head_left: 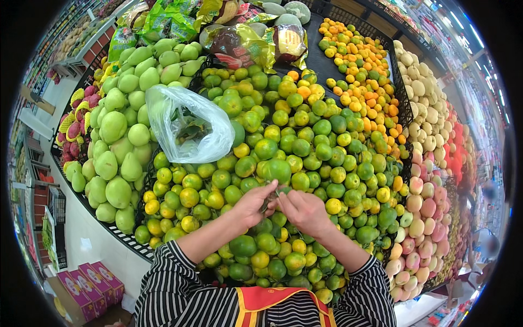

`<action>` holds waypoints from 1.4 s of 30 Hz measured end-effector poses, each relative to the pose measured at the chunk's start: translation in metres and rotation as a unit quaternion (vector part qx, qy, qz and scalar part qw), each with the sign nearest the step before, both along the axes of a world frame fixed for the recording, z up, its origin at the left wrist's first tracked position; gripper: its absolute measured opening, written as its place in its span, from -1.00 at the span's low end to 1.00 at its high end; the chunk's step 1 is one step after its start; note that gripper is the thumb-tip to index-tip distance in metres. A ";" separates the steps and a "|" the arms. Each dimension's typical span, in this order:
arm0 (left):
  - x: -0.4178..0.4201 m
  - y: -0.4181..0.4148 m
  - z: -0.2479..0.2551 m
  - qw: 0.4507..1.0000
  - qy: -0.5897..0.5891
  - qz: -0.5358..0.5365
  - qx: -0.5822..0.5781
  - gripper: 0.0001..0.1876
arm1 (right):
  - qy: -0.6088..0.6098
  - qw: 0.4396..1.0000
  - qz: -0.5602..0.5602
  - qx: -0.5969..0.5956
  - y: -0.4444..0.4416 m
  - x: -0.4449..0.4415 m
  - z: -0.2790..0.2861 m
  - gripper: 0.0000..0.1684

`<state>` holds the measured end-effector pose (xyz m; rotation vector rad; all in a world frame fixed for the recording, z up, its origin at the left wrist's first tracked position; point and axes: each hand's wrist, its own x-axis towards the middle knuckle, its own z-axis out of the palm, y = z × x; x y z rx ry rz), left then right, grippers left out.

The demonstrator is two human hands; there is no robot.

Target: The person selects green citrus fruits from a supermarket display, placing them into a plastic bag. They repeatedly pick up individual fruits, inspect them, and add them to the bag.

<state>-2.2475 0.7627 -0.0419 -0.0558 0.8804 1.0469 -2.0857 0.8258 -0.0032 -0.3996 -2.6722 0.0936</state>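
Observation:
Both hands meet over a heap of green and yellow citrus fruit (302,147). My left hand (254,204) has its fingers curled around what look like dark leafy bits, partly hidden. Fingertips of my right hand (305,210) pinch a green leafy stem (284,190) close to the left thumb. A large green citrus fruit (276,171) lies just beyond the fingertips. Farther to the left, a translucent plastic bag (163,116) rests with its mouth open on the fruit. Loose green leaves (190,128) show inside it.
Green pears (118,126) are piled on the left, with dragon fruit (73,128) beyond. Small orange citrus (363,77) and apples (423,208) lie to the right. Bagged fruit (235,43) sits at the back. Purple boxes (92,286) stand on the floor at lower left.

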 end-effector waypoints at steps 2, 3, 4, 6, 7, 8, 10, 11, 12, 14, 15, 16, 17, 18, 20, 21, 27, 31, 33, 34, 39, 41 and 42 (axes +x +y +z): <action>-0.001 -0.010 -0.004 0.999 0.041 -0.025 0.019 -0.67 | -0.004 1.000 0.014 -0.018 -0.009 0.006 -0.001 -0.78; -0.003 -0.013 -0.004 0.997 0.060 -0.039 0.029 -0.67 | 0.008 0.998 0.035 -0.049 -0.009 0.009 0.004 -0.72; -0.005 -0.014 -0.004 0.995 0.089 -0.029 0.039 -0.70 | 0.020 0.995 0.055 -0.079 -0.009 0.012 0.011 -0.66; -0.012 -0.019 0.003 0.989 0.132 -0.039 0.051 -0.72 | 0.075 0.988 0.053 -0.128 -0.004 0.019 0.017 -0.41; -0.014 -0.021 0.005 0.986 0.148 -0.051 0.058 -0.72 | 0.066 0.977 0.034 -0.198 0.004 0.023 0.016 -0.27; -0.017 -0.025 0.005 0.988 0.114 -0.074 0.079 -0.72 | 0.063 0.978 0.034 -0.196 0.012 0.023 0.017 -0.23; -0.023 -0.028 0.018 0.986 0.029 -0.131 0.102 -0.70 | 0.049 0.970 0.073 -0.226 0.019 0.024 0.008 -0.15; -0.020 -0.027 0.025 0.983 0.013 -0.157 0.096 -0.70 | 0.061 0.966 0.105 -0.229 0.019 0.025 0.001 -0.15; -0.019 -0.028 0.032 0.980 -0.001 -0.177 0.087 -0.70 | 0.080 0.963 0.116 -0.230 0.019 0.024 -0.003 -0.16; -0.019 -0.025 0.045 0.974 0.017 -0.209 0.085 -0.69 | 0.116 0.951 0.113 -0.262 0.018 0.025 -0.007 -0.21; -0.019 -0.024 0.045 0.956 0.114 -0.237 0.130 -0.69 | 0.134 0.941 0.104 -0.294 0.017 0.022 -0.008 -0.25; -0.019 -0.024 0.043 0.925 0.210 -0.262 0.175 -0.69 | 0.151 0.928 0.095 -0.326 0.016 0.021 -0.009 -0.28; -0.020 -0.024 0.041 0.883 0.304 -0.284 0.217 -0.68 | 0.126 0.900 0.057 -0.414 0.014 0.021 -0.008 -0.33; -0.021 -0.024 0.036 0.845 0.364 -0.282 0.272 -0.71 | 0.099 0.861 0.022 -0.498 0.011 0.021 -0.006 -0.37; -0.026 -0.022 0.034 0.700 0.519 -0.270 0.409 -0.80 | 0.075 0.785 -0.030 -0.615 0.009 0.017 -0.010 -0.51; -0.027 -0.021 0.035 0.609 0.586 -0.259 0.468 -0.84 | 0.040 0.694 -0.028 -0.718 0.011 0.017 -0.016 -0.51; -0.029 -0.026 0.058 0.399 0.649 -0.337 0.554 -0.84 | -0.172 0.305 -0.001 -0.937 0.013 0.017 -0.028 -0.28; -0.043 -0.038 0.053 0.558 0.626 -0.293 0.460 -0.98 | 0.029 0.353 0.073 -0.932 0.005 0.016 0.002 -0.25; -0.049 -0.038 0.061 0.735 0.544 -0.264 0.307 -0.90 | 0.106 0.562 0.121 -0.811 -0.002 0.012 -0.003 0.02; -0.051 -0.036 0.060 0.759 0.516 -0.260 0.300 -0.89 | 0.119 0.622 0.074 -0.770 -0.003 0.011 0.008 0.07; -0.050 -0.032 0.068 0.705 0.559 -0.278 0.337 -0.91 | 0.133 0.605 0.030 -0.785 -0.006 0.009 -0.028 -0.36; -0.048 -0.035 0.068 0.595 0.622 -0.252 0.442 -0.93 | 0.019 0.494 0.024 -0.869 0.001 0.014 -0.031 -0.36; -0.046 -0.032 0.066 0.533 0.644 -0.241 0.493 -0.94 | 0.074 0.371 -0.042 -0.925 -0.010 0.009 -0.034 -0.14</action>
